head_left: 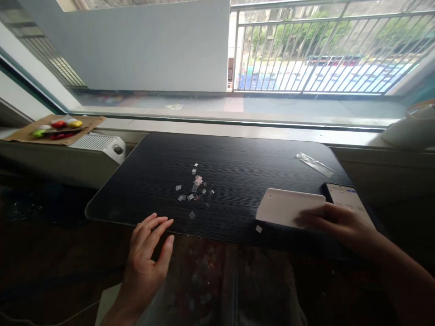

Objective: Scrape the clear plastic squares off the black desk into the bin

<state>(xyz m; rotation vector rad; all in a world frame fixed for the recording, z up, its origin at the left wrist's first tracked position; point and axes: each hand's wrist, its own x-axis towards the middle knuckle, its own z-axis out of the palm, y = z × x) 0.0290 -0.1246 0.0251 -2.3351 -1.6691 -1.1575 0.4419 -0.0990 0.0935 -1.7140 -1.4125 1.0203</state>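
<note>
My right hand (335, 219) grips the right end of a flat, pale rectangular board (288, 206) with a small hole near its far left corner. The board is held low over the right part of the black table (231, 154). By its near edge lies one small pale square (258, 229). My left hand (149, 249) is empty at the table's front edge, its fingers apart and fingertips over the edge. Beyond those fingertips, several small clear and whitish square pieces (198, 181) lie scattered on the tabletop, a few overlapping.
A phone (345, 197) with a lit screen lies at the table's right edge, partly behind my right hand. Farther back is a clear plastic sleeve (315, 165). To the left, brown cardboard (20, 131) with colourful items rests beside a white radiator (98, 142). A window runs behind the table.
</note>
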